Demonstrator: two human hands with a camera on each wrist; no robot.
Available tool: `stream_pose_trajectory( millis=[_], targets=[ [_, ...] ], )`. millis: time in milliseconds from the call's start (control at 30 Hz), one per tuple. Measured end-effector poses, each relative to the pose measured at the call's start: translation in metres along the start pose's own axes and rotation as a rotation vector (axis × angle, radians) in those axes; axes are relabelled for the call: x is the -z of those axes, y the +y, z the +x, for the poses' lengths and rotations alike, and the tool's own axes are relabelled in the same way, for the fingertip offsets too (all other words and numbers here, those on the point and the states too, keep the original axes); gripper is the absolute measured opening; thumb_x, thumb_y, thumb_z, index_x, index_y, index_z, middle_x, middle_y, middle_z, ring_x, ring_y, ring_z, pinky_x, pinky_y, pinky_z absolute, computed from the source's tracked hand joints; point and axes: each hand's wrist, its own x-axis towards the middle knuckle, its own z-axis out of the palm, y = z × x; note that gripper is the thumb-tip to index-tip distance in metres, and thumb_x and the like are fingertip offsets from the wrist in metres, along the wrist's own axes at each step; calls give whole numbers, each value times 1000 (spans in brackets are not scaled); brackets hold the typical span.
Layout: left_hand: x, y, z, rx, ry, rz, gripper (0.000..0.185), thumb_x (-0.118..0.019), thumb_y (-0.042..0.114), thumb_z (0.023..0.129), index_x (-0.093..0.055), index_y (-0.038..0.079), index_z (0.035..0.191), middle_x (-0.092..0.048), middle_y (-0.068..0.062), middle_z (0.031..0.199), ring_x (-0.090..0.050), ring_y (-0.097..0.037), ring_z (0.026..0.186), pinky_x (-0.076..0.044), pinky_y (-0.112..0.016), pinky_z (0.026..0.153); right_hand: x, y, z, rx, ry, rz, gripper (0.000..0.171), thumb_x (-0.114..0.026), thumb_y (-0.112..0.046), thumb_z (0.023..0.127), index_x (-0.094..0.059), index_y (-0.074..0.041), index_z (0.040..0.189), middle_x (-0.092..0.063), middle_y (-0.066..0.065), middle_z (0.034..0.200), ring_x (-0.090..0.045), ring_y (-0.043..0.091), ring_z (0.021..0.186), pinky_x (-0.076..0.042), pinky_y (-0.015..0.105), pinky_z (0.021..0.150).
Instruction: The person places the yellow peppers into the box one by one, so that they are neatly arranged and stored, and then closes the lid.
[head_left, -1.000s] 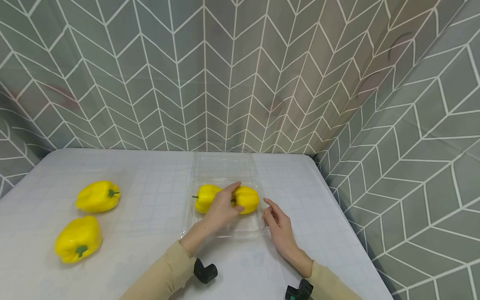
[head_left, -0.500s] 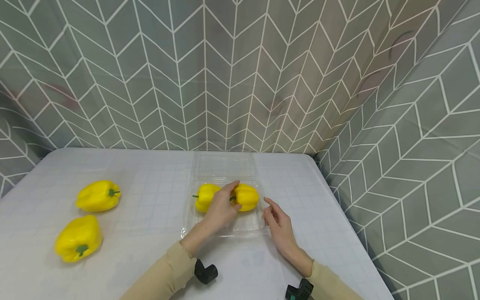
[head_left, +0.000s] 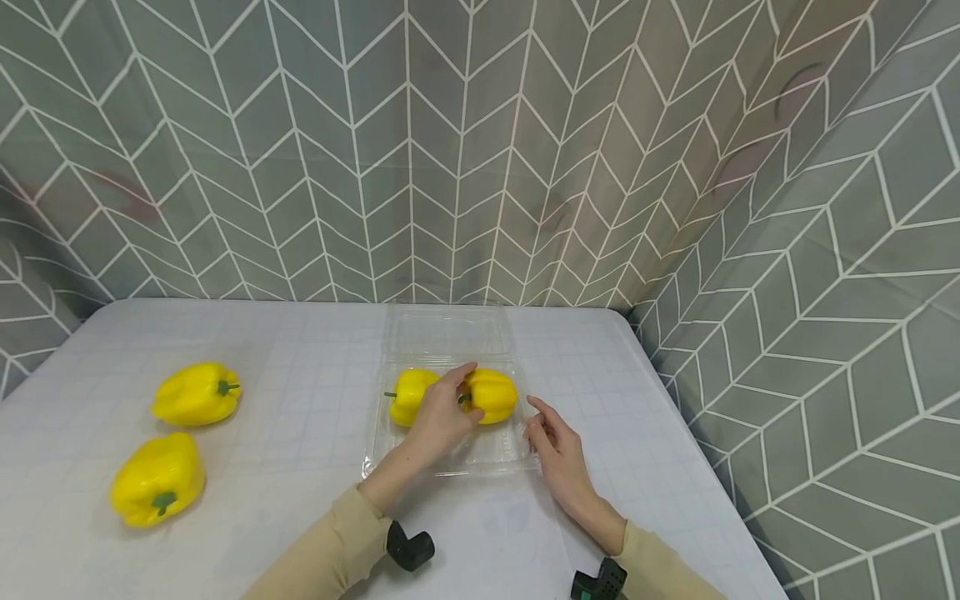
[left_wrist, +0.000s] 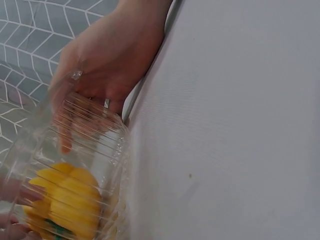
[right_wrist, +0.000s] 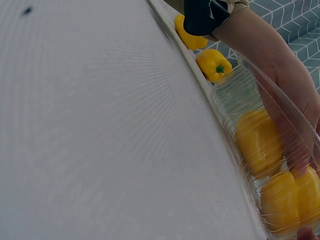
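My left hand [head_left: 442, 412] reaches into a clear plastic clamshell container [head_left: 487, 454] and grips a yellow bell pepper [head_left: 495, 396], thumb on its near side and fingers over the far side. A second yellow bell pepper [head_left: 408, 396] lies to the left in the same container, partly covered by that hand. Through the clear wall, the right wrist view shows both peppers side by side, the held one [right_wrist: 280, 200] lower. At the container's right edge my right hand [head_left: 558, 458] rests with loosely bent fingers, holding nothing. Its palm faces the container in the left wrist view.
Two more yellow bell peppers lie on the left of the white table [head_left: 300, 500]: one farther back [head_left: 191, 393] and one nearer [head_left: 153, 483]. The container's lid [head_left: 450, 329] lies folded open toward the back. A patterned curtain [head_left: 375, 167] hangs behind and along the right.
The held bell pepper has shifted very slightly within the container, and my left fingers with it. My right hand has stayed at the container's edge.
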Motion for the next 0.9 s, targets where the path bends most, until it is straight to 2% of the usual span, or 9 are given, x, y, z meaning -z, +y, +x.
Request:
stream_pose_trajectory(
  millis=[200, 400, 600, 900],
  targets=[
    [3, 2, -1, 30, -7, -95, 70, -76, -5, 81, -47, -3, 144, -49, -19, 148, -51, -38, 134, -48, -43, 106, 0, 1, 0, -12, -1, -3, 36, -50, -1, 102, -52, 10, 137, -60, 17, 86, -54, 28, 70, -46, 17, 64],
    [9, 2, -6, 30, -4, -96, 68, -76, 1, 84, -47, -1, 145, -51, -16, 148, -51, -39, 134, -47, -45, 107, 0, 1, -1, 17, 8, -5, 36, -49, 0, 102, -52, 11, 136, -60, 18, 84, -53, 26, 69, -46, 17, 63],
    [12, 1, -10, 31, -31, -95, 67, -75, 6, 87, -46, 1, 147, -49, -13, 150, -49, -38, 136, -46, -48, 109, 1, 1, 0, 18, 17, -6, 35, -50, 1, 102, -53, 11, 135, -61, 16, 84, -53, 28, 69, -46, 16, 63],
    [20, 2, -19, 39, -28, -111, 65, -74, 8, 87, -48, 6, 146, -48, -12, 152, -48, -38, 136, -45, -48, 110, 1, 1, 0, -1, 7, -9, 36, -50, 0, 102, -52, 11, 136, -61, 18, 86, -53, 19, 68, -47, 16, 63]
  ],
)
